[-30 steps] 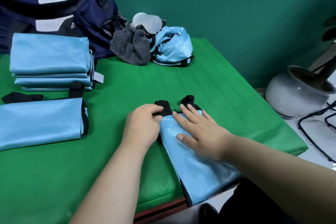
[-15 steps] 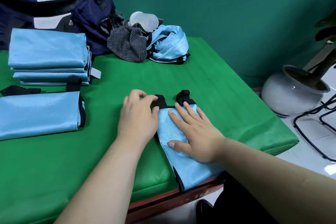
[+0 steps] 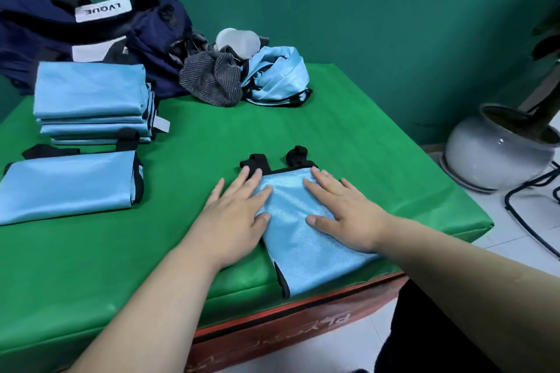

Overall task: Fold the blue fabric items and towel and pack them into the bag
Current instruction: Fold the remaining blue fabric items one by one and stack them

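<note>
A light blue fabric item with black straps [image 3: 294, 221] lies folded lengthwise near the table's front edge, its lower end hanging over the edge. My left hand [image 3: 236, 218] lies flat on its left side, fingers spread. My right hand [image 3: 342, 215] presses flat on its right side. A stack of folded blue items [image 3: 91, 100] sits at the far left, with another folded blue item [image 3: 66, 185] in front of it. A crumpled blue item [image 3: 275, 76] and a grey striped towel [image 3: 212, 79] lie at the back. The navy bag [image 3: 91, 30] stands at the back left.
The green table cover [image 3: 378, 145] ends at a red front edge [image 3: 303, 312]. A translucent plastic container [image 3: 239, 39] rests behind the towel. A white plant pot [image 3: 497, 148] and black cables [image 3: 530, 191] are on the floor to the right.
My left hand let go of the black strap and opened flat on the fabric. My right hand slid to the fabric's right side. The view moved closer.
</note>
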